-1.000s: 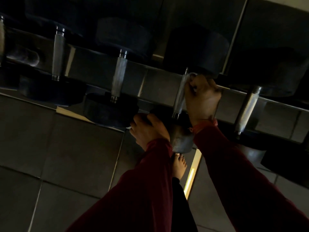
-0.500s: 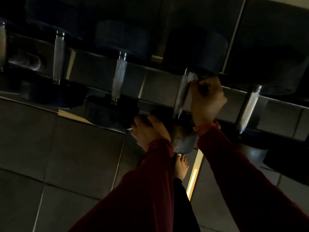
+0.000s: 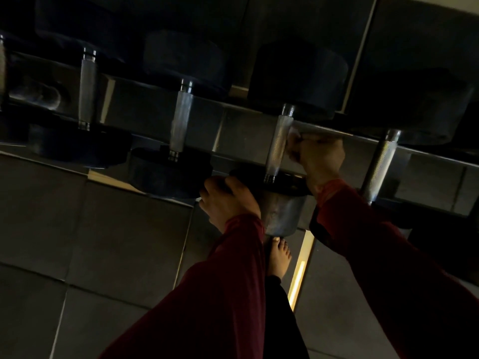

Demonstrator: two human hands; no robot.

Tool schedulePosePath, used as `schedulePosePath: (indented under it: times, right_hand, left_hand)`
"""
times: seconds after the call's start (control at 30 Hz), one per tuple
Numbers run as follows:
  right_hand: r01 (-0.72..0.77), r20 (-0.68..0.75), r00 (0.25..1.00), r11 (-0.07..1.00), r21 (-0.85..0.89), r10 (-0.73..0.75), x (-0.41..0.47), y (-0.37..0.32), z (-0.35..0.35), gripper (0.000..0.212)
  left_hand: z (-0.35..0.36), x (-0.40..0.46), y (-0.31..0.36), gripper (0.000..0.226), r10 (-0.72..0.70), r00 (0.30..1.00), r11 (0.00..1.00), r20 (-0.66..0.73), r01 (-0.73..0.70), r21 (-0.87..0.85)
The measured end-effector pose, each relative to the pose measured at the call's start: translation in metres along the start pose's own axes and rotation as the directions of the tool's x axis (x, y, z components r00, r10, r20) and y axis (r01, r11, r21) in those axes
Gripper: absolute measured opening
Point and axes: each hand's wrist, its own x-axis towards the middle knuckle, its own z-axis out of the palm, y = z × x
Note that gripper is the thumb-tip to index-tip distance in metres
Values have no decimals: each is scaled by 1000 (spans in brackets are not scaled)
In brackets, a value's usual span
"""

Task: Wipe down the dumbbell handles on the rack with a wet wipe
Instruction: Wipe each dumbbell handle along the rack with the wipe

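Several black dumbbells lie side by side on a metal rack, their knurled steel handles pointing toward me. My right hand is closed on a pale wet wipe just to the right of the third handle, with the wipe touching its upper part. My left hand rests on the near black head of that same dumbbell, fingers curled over its left edge. Other handles show to the left and to the right.
A grey metal post of the rack stands below the dumbbell between my arms. My bare foot is on the dark tiled floor beneath it. A lit strip runs along the floor next to the foot.
My right hand with the wipe has come off the third handle and shifted right and slightly down, leaving the handle bare. My left hand has stayed on the dumbbell head.
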Motion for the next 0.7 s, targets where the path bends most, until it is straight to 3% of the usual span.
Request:
schedulePosePath:
  times: [0.07, 0.13, 0.2, 0.33, 0.43, 0.5, 0.57, 0.63, 0.7]
  right_hand:
    - [61, 95, 995, 930, -363, -28, -7, 17, -6, 15]
    - [121, 224, 975, 865, -487, -10, -6, 26, -10, 21]
    - [147, 298, 955, 867, -477, 2, -2, 23, -13, 15]
    - [82, 168, 985, 956, -282, -35, 8, 5, -10, 16]
    - [254, 76, 967, 918, -304, -243, 22, 1, -1, 21]
    - [428, 68, 892, 783, -451, -448, 15, 7, 0, 21]
    - [540, 165, 819, 640, -547, -549, -4, 16, -6, 18]
    - [652, 304, 736, 513, -558, -605, -18, 27, -15, 8]
    - [768, 372, 606, 394, -505, -703, -18, 37, -22, 17]
  left_hand:
    - [0, 0, 1, 30, 0, 1000, 1000, -3, 0, -4]
    - [-1, 0, 1, 31, 0, 1000, 1000, 1, 0, -2]
    - [-1, 0, -1, 35, 6, 1000, 1000, 6, -6, -1]
    - [0, 0, -2, 51, 15, 1000, 1000, 9, -15, -7]
    - [-1, 0, 0, 49, 13, 1000, 1000, 1, -13, -16]
    - [-1, 0, -1, 41, 17, 1000, 1000, 1, -17, 3]
    - [-1, 1, -1, 39, 20, 1000, 1000, 2, -20, 13]
    - [-1, 0, 0, 37, 11, 1000, 1000, 0, -11, 9]
    - [-2, 0, 1, 35, -3, 1000, 1000, -4, 3, 2]
